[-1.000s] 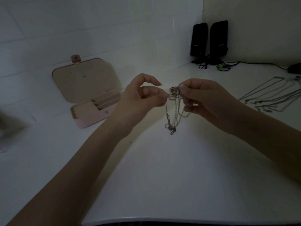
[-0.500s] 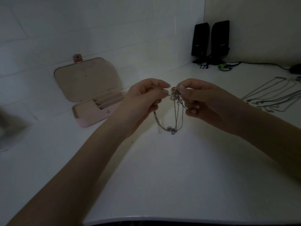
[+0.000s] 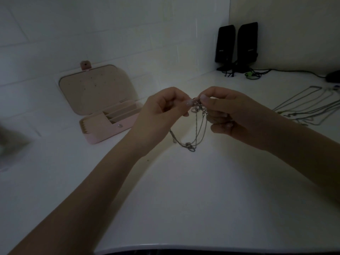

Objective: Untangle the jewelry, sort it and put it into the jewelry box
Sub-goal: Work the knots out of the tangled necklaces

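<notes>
Above white tabletop [image 3: 184,199], left hand [image 3: 161,111] and right hand [image 3: 231,111] are both pinching tangled silver chains [image 3: 197,126] near pink jewelry box [image 3: 110,129]

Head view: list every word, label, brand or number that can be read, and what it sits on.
Nothing can be read.
Left speaker: a small pale mark on its front, too small and dim to read.
Right speaker: a similar mark, also unreadable.
Jewelry box: no print visible, only small holes in the open lid.
Tangled chains, held in both hands: no lettering visible.
</notes>
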`<state>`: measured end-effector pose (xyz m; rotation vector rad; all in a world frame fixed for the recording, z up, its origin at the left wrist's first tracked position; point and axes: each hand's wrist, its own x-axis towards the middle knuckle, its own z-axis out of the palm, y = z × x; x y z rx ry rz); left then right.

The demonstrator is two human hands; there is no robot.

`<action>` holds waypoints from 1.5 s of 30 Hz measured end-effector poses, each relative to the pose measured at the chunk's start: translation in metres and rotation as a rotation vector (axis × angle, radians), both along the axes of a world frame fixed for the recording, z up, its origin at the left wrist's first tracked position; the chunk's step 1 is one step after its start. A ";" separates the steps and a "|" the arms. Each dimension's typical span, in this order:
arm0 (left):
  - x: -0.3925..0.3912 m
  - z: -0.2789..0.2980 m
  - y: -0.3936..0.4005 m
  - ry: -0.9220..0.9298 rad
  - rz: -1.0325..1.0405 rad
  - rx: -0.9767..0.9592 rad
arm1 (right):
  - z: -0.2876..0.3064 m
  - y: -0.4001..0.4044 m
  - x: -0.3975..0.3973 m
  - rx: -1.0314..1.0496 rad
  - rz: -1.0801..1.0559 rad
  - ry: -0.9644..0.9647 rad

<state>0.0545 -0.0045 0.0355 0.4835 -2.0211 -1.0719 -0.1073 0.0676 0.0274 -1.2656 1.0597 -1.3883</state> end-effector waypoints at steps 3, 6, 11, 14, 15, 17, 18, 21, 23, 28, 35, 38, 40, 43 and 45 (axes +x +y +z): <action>-0.001 -0.003 -0.001 -0.018 0.047 -0.098 | 0.000 0.000 0.001 0.012 -0.012 0.012; 0.000 -0.005 -0.002 -0.045 0.071 -0.164 | 0.000 0.000 0.002 0.025 -0.010 0.018; 0.002 -0.001 -0.004 -0.003 0.025 -0.056 | 0.000 0.002 0.003 -0.053 -0.072 0.160; 0.003 0.001 -0.003 -0.003 -0.039 0.079 | 0.002 0.004 0.003 -0.083 -0.126 0.241; 0.003 0.001 -0.003 -0.008 -0.052 0.093 | 0.002 0.004 0.002 -0.079 -0.111 0.224; 0.003 0.001 -0.002 -0.015 -0.077 0.110 | 0.004 0.005 0.000 -0.075 -0.070 0.189; 0.004 0.002 -0.002 -0.018 -0.094 0.120 | 0.004 0.006 0.000 -0.075 -0.059 0.178; 0.006 0.003 -0.004 -0.032 -0.158 0.183 | 0.006 0.006 -0.001 -0.084 -0.016 0.135; 0.007 0.003 -0.005 -0.051 -0.198 0.221 | 0.007 0.007 -0.001 -0.096 0.018 0.127; 0.008 0.005 -0.004 -0.129 -0.173 0.221 | 0.006 0.008 -0.001 -0.072 0.053 0.122; 0.006 -0.001 -0.005 -0.127 -0.129 0.075 | 0.008 0.006 -0.003 -0.079 -0.087 0.125; 0.004 -0.006 -0.006 -0.192 -0.106 0.036 | 0.009 0.005 -0.004 -0.067 -0.129 0.095; 0.004 -0.008 -0.007 -0.273 -0.092 0.031 | 0.009 0.004 -0.003 -0.057 -0.155 0.057; 0.005 -0.012 -0.008 -0.395 -0.081 -0.030 | 0.010 0.004 -0.003 -0.067 -0.185 0.022; 0.003 -0.014 -0.009 -0.348 -0.043 -0.023 | 0.010 0.004 -0.002 -0.092 -0.198 0.062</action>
